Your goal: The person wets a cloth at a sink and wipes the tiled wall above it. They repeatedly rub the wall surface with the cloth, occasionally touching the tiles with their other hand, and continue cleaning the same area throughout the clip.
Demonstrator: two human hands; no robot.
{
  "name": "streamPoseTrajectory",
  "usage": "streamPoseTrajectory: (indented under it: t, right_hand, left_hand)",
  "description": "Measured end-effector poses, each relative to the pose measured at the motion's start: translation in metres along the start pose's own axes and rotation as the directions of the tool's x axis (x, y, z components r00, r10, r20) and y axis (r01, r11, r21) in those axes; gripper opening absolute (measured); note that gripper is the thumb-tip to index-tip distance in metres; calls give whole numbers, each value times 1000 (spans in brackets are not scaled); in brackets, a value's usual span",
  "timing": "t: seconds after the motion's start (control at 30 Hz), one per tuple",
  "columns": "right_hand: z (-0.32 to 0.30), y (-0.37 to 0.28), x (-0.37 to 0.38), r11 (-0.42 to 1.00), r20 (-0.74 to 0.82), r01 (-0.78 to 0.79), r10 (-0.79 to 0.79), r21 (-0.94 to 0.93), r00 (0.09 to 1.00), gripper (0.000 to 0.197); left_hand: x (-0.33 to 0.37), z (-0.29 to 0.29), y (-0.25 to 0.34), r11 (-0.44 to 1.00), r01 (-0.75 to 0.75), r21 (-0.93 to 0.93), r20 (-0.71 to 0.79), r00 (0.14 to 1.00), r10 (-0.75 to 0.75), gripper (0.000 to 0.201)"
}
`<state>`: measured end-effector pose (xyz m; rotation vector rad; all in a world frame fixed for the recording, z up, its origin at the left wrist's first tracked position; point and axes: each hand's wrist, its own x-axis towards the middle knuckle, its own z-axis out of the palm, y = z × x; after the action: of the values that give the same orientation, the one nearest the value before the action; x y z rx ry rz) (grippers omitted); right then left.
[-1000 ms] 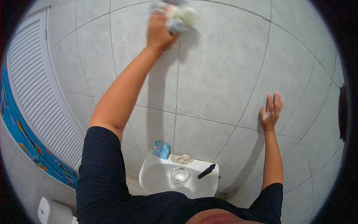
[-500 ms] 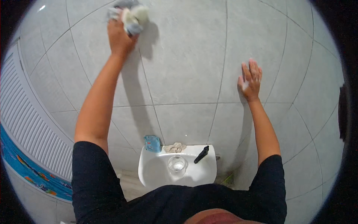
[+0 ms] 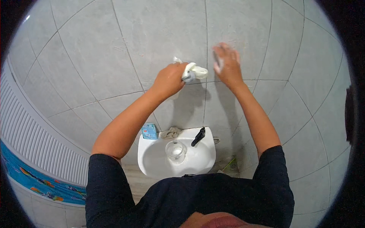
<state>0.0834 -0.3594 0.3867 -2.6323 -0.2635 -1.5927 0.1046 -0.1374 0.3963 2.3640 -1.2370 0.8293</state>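
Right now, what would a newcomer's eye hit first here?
First, the bunched white-and-grey cloth in the left hand, mid-picture before the grey tiled wall. Then the right hand, blurred, just to its right, white on its thumb side. Below, the white sink, a clear container in it and a blue pack on its back-left corner.

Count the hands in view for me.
2: the left hand holds a bunched white-and-grey cloth; the right hand, blurred, is to its right, in front of the tiled wall. No others show.
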Motion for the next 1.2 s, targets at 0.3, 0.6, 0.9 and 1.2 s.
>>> streamPoseTrajectory:
  t: [0.3,0.6,0.9,1.2]
  right_hand:
    - [-4,-56,-23,810,356,-114,-123,576,926,70]
    - [8,-68,-29,631,18,-43,47,774,999,71]
    - [-16,28,81,978,-539,-116,194,175,820,39]
    - [75,-25,55,915,-395,377,-402,-143,826,27]
  left_hand:
    - [16,14,14,777,327,-539,93,939,-330,25]
    - [25,19,39,-215,433,-875,483,786,-385,32]
    - [37,-69,-20,994,83,-65,-236,967,-96,52]
    - [64,-91,-102,741,142,656,-465,850,249,60]
